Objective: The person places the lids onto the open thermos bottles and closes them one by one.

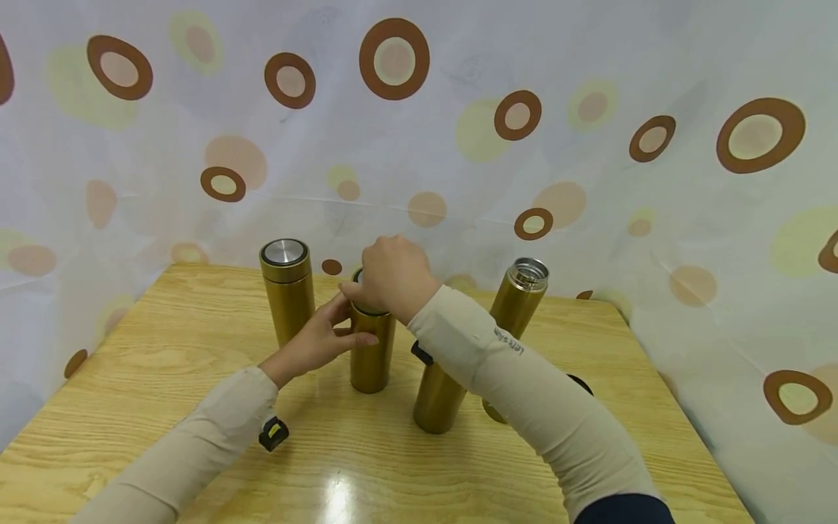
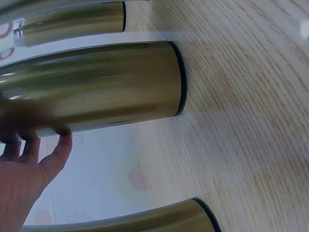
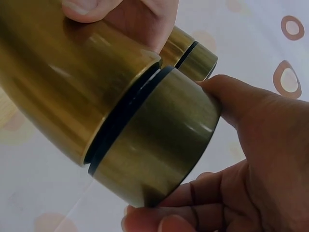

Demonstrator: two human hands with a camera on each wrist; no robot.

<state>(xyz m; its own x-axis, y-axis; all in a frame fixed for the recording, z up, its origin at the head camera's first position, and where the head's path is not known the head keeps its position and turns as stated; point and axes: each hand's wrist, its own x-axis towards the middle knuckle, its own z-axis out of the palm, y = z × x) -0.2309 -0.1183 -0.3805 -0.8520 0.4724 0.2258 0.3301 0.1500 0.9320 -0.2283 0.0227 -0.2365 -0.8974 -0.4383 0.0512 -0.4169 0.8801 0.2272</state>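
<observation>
In the head view my left hand (image 1: pixel 321 340) grips the upper body of a gold thermos bottle (image 1: pixel 371 364) that stands upright near the middle of the table. My right hand (image 1: pixel 396 275) reaches over its top. Close up in the right wrist view, thumb and fingers of that hand hold the gold lid (image 3: pixel 159 135). A dark ring and a narrow gap show between lid and body (image 3: pixel 72 72). The left wrist view has fingers (image 2: pixel 59 153) on the bottle's side (image 2: pixel 111 87). Seen from above, most of the lid is hidden behind the right hand.
A lidded gold thermos (image 1: pixel 288 291) stands to the left. On the right is a lidless thermos (image 1: pixel 517 298) with a silver mouth. Another thermos (image 1: pixel 439 404) is partly covered by the right sleeve. A dark rounded edge (image 1: pixel 580 383) shows past that sleeve. Patterned cloth hangs behind the table.
</observation>
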